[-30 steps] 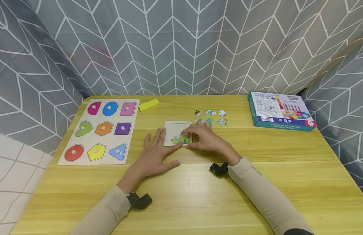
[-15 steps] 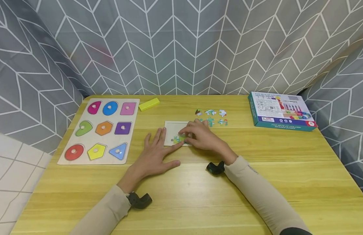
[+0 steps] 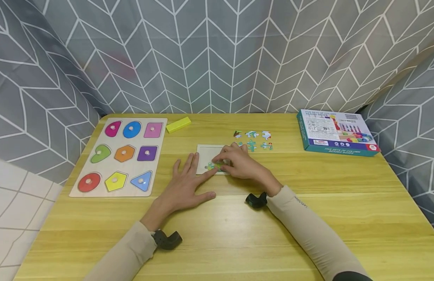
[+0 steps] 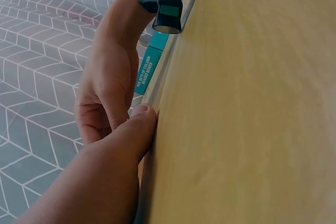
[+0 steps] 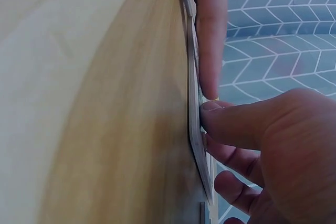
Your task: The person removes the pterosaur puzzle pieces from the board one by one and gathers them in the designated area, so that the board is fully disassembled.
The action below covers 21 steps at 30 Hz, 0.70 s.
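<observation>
A small pale puzzle tray [image 3: 204, 152] lies mid-table, with green puzzle pieces [image 3: 211, 166] along its near edge. My left hand [image 3: 184, 186] is spread flat at the tray's lower left, its index fingertip reaching onto the pieces. Over the tray's right part, my right hand [image 3: 242, 162] bends its thumb and index finger together on a puzzle piece, which the fingers mostly hide. The right wrist view has the right thumb low against the tray [image 5: 193, 114], beside the left index finger [image 5: 210, 40]. Loose puzzle pieces [image 3: 251, 134] lie in rows just beyond the right hand.
At left lies a wooden shape board [image 3: 136, 175] with coloured knobbed shapes. A yellow block [image 3: 178, 125] sits by its top corner. A boxed bead set [image 3: 338, 132] stands at the back right. A grey patterned curtain [image 3: 217, 58] hangs behind the table [image 3: 217, 242].
My right hand has shifted slightly left over the tray, its thumb moving in from the tray's right edge onto the green pieces. The left hand has stayed in place.
</observation>
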### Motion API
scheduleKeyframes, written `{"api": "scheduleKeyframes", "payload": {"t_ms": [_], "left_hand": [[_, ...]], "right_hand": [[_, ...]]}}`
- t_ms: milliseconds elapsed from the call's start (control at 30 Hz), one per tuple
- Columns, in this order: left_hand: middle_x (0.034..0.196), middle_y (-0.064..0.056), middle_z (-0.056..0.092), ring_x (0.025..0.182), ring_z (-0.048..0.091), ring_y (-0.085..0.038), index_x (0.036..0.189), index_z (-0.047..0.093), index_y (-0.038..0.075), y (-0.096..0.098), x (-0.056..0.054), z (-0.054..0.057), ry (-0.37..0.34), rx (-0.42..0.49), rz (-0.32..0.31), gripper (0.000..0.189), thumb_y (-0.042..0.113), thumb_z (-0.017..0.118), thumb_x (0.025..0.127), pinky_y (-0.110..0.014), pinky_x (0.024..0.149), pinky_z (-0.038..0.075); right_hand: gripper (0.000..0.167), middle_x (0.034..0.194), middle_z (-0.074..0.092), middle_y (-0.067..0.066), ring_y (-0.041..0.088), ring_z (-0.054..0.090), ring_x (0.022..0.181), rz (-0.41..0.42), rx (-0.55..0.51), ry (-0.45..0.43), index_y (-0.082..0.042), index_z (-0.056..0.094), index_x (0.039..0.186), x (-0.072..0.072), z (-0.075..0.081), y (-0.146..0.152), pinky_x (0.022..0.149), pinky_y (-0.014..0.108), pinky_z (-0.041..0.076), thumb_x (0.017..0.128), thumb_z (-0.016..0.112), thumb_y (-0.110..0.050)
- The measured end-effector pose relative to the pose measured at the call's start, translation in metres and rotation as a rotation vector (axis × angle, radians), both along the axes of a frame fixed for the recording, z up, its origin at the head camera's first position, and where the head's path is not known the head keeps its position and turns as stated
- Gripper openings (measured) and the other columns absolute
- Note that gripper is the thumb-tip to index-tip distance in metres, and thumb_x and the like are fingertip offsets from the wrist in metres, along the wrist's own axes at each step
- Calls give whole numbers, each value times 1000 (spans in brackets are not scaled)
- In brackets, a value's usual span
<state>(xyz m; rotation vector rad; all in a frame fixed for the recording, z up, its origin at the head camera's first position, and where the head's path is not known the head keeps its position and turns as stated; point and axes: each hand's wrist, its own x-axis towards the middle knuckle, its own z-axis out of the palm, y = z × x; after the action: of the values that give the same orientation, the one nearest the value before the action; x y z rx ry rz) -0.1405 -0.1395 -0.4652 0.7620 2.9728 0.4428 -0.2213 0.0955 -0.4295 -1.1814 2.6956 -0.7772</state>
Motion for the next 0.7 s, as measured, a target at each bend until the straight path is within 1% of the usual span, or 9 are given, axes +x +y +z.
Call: {"api": "scheduleKeyframes", "payload": {"t_ms": [200,333,500,700], "left_hand": [[171,-20,6,161,2,-36,162,28,29,0,0,1,12,2,21,91,81,44,90,-67,121,3],[172,-19,8,161,4,-34,161,30,22,0,0,1,14,3,33,95,82,45,88,-67,122,4],[172,-17,8,161,4,-32,160,30,17,1,-1,0,7,3,45,99,83,45,87,-65,122,4],[172,-17,10,161,6,-32,160,32,17,1,-1,1,13,5,50,99,82,47,87,-65,122,5]], "right_hand": [[25,103,68,-2,17,45,89,-1,6,8,-20,78,117,0,-1,1,80,40,23,92,76,-15],[24,104,69,-2,17,45,89,1,0,6,-20,78,116,-1,-2,1,80,40,22,92,76,-16],[22,103,69,-2,16,45,89,1,-14,8,-20,79,114,-1,-4,1,80,40,22,92,76,-16],[20,101,68,-2,16,43,87,-5,-32,-7,-20,80,111,-2,-4,1,81,40,22,92,76,-16]]}}
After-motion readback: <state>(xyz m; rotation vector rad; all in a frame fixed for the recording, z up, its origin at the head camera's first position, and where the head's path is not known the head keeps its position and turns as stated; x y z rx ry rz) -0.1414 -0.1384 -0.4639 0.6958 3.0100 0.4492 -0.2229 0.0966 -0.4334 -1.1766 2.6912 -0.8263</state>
